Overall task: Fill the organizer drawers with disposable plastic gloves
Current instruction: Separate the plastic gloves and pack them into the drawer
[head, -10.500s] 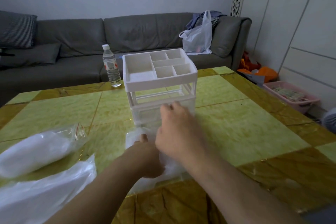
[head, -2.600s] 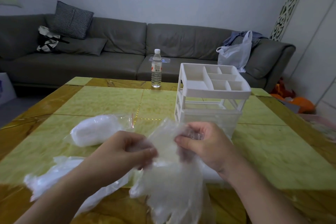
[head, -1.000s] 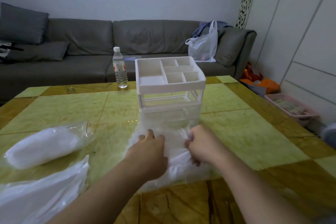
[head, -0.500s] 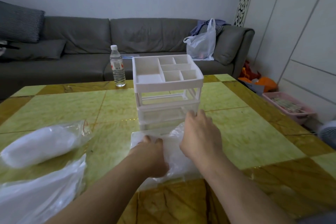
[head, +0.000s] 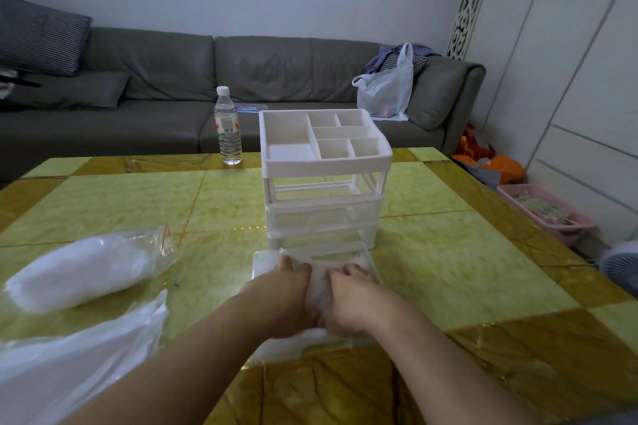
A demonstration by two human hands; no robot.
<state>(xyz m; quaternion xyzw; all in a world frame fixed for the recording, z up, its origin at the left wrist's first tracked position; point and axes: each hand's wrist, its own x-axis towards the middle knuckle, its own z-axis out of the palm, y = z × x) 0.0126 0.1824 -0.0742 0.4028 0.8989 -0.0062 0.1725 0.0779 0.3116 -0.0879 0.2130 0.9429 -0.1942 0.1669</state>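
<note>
On the green and amber table (head: 431,272) stands a white organizer (head: 326,179) with a divided tray on top and clear drawers beneath it. The lowest drawer (head: 366,260) is out and lies on the table just in front of the organizer, its far edge near the frame. Both hands are down inside it, side by side and nearly touching. The left hand (head: 288,297) lies palm down with fingers stretched forward, flat on the crumpled clear gloves (head: 319,286) in the drawer. The right hand (head: 352,300) presses on the same pile, fingers fairly straight and slightly bent at the tips; neither hand visibly grips anything. A thin clear sheet sticks out from under the drawer's near edge. To the left on the table lies a sealed packet of gloves (head: 79,272), white and rounded, and nearer the camera a loose clear plastic bag (head: 79,362). A water bottle (head: 228,126) stands upright at the table's far edge, well apart from the organizer. Behind it runs a grey sofa (head: 165,79) with a white shopping bag (head: 386,90) on its right end.
</note>
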